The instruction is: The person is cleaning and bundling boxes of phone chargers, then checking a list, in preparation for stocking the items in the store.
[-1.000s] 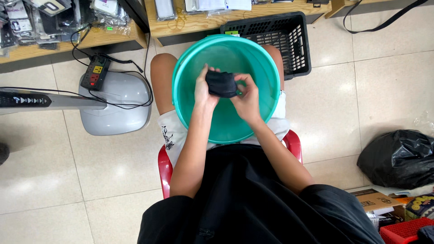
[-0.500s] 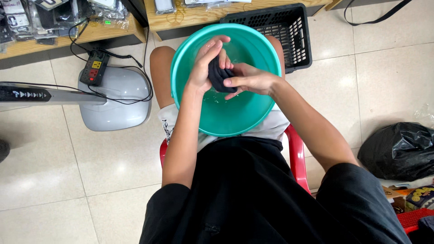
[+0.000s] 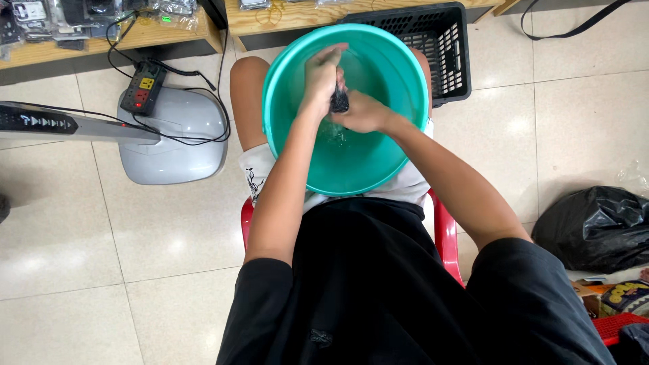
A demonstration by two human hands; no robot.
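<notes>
A teal plastic basin (image 3: 284,88) rests on my lap with a little water in its bottom. Both hands are inside it, squeezing a small wet black cloth (image 3: 339,101). My left hand (image 3: 321,78) grips the cloth from above, fingers curled. My right hand (image 3: 362,113) clasps its lower end, just right of the left. Only a dark strip of the cloth shows between the hands. I sit on a red plastic chair (image 3: 446,233).
A black plastic crate (image 3: 449,51) stands on the tiled floor behind the basin. A grey fan base (image 3: 172,142) with a power strip (image 3: 142,88) and cables is at the left. Wooden shelves (image 3: 297,17) run along the top. A black plastic bag (image 3: 598,226) lies at the right.
The cloth was a broad wad held between both hands; now it is twisted into a thin roll. My hands have shifted up and left within the basin, left hand above right.
</notes>
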